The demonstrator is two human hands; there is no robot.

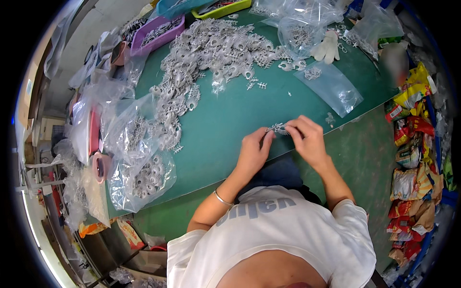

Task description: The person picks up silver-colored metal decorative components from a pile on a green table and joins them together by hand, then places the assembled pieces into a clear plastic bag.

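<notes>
Over the near edge of the table, my left hand [256, 150] and my right hand [309, 142] face each other, both closed in a pinch. Between their fingertips is a small silver-grey openwork metal piece [277, 127], each hand holding one end. Its exact kind is too small to make out. Farther back, a large heap of similar grey pieces [206, 48], many with round fan-like shapes, spreads over the green table [221, 125]. A few small branched pieces [257, 85] lie loose in front of the heap.
At the right lies a clear plastic bag [338, 91] with small metal parts, near a white glove [327, 47]. Filled clear bags [153, 177] and a pink tape roll [100, 167] sit at the left. A purple basket [157, 36] stands far left. Colourful packets [408, 185] line the right side.
</notes>
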